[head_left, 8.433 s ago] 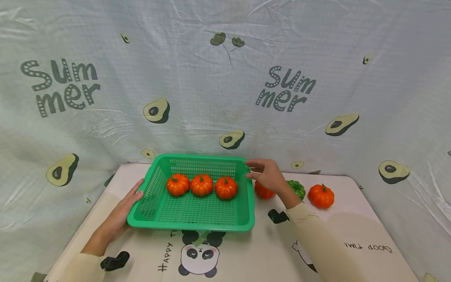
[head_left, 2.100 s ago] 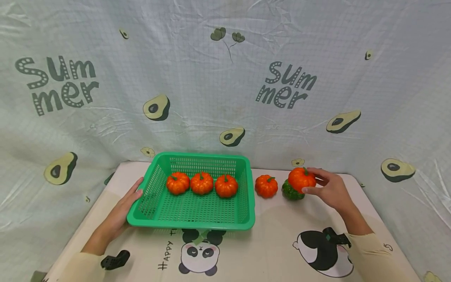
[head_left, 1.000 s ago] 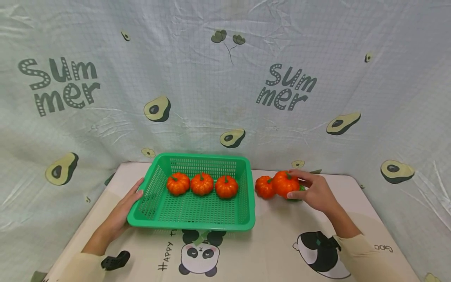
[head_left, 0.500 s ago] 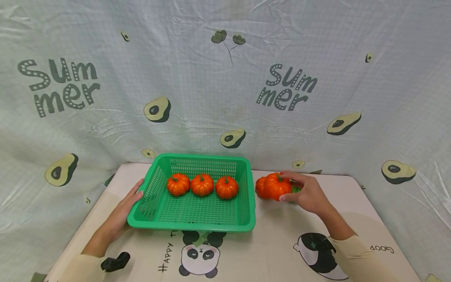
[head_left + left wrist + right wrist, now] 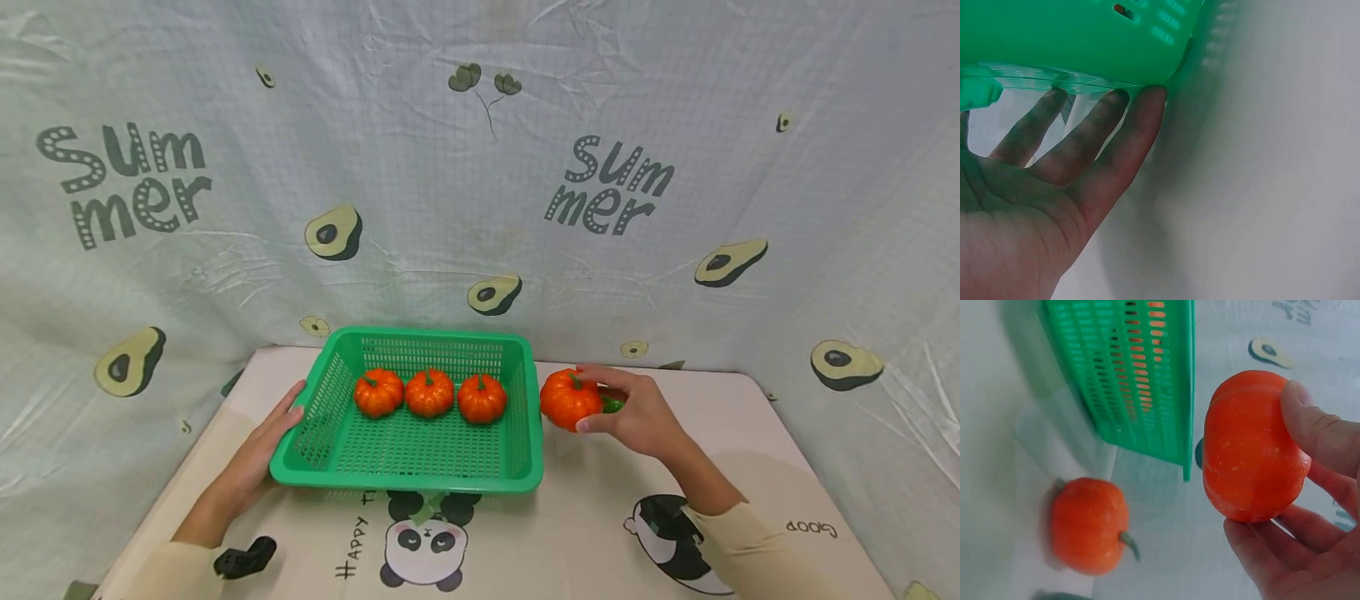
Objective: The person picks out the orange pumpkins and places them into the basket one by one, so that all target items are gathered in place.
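Observation:
My right hand (image 5: 637, 412) pinches an orange pumpkin (image 5: 570, 400) between thumb and fingers, just right of the green basket (image 5: 405, 481). In the right wrist view this pumpkin (image 5: 1254, 450) is held up off the table, near the basket's rim. Another orange pumpkin (image 5: 1090, 526) lies on the table below; in the head view it is hidden behind the held one. Three orange pumpkins (image 5: 430, 393) stand in a row inside the basket. My left hand (image 5: 251, 454) rests against the basket's left side, and its extended fingers (image 5: 1129, 134) touch the outer wall in the left wrist view.
A green pumpkin (image 5: 611, 403) sits on the table, mostly hidden behind my right hand. The pale table (image 5: 570, 533) carries panda prints. Behind it hangs a white curtain (image 5: 420, 167) with avocado prints, right at the table's back edge.
My right hand first held nothing by the basket, then lifted the rightmost orange pumpkin and carried it left, past the green one, to beside the basket. The left hand and basket have not moved.

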Motion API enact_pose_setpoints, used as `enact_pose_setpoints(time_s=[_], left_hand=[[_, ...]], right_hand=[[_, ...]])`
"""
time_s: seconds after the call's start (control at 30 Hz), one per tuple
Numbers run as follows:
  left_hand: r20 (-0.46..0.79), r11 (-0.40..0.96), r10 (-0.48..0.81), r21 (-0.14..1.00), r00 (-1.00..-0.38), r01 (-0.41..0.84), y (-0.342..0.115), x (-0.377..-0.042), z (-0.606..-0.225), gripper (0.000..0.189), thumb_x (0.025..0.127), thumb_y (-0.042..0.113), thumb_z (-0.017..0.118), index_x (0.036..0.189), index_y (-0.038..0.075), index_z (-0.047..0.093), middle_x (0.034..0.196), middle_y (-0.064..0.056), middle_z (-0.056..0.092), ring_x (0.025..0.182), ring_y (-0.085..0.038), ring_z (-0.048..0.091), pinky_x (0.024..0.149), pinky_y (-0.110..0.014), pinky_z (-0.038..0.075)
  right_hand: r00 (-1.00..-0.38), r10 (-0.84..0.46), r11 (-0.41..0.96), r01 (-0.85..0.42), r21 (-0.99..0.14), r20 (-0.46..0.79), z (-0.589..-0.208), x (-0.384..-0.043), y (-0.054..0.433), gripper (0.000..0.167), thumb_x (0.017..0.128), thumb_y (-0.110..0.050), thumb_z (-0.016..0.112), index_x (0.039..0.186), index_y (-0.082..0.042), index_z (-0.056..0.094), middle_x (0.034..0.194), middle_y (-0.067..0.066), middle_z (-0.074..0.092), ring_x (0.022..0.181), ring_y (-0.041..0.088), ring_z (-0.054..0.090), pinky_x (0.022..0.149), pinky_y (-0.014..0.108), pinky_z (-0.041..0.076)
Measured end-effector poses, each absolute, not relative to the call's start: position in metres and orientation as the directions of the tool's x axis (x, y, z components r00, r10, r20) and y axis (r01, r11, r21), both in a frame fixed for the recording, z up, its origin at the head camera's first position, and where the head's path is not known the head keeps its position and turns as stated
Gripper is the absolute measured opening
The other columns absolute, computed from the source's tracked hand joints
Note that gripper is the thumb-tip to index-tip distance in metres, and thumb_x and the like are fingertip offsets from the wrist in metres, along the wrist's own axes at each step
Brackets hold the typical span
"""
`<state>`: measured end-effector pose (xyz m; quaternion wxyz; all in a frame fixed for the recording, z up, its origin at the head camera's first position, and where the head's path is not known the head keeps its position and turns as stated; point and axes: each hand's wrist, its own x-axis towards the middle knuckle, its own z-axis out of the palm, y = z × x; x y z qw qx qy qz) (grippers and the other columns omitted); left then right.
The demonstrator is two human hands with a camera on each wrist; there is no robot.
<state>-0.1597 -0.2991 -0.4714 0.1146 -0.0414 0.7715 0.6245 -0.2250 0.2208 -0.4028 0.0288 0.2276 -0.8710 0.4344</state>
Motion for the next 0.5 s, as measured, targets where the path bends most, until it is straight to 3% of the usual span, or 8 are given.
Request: enact_pose_setpoints(time_s=[0.33,0.5], left_hand=[[-0.229,0.210,0.080,0.955,-0.970,-0.208,-0.300,-0.160,-0.472,0.071,0.110,0.059,0.031,0.167,0.039,-0.008,0.177,-0.007,-0.012,0.157,-0.041,0.012,0.103,-0.029,0.037],[-0.225,0.205,0.083,0.957,-0.971,-0.204,-0.298,-0.159,-0.471,0.071,0.111,0.059,0.031,0.167,0.039,-0.008,0.177,-0.006,-0.013,0.158,-0.041,0.010,0.112,-0.041,0.035]], right_hand=[[-0.871,-0.415,0.486,-0.456,-0.746,0.262,-0.395,-0.229,0.204,0.055,0.075,-0.010,0.093,0.126,-0.004,0.074,0.137,0.016,0.070,0.126,0.040,0.065,0.099,0.050,0.056],[-0.861,-0.439,0.453,-0.458,-0.765,0.256,-0.391,-0.231,0.197,0.054,0.074,-0.009,0.094,0.125,-0.005,0.075,0.138,0.013,0.070,0.129,0.037,0.064,0.103,0.052,0.054]])
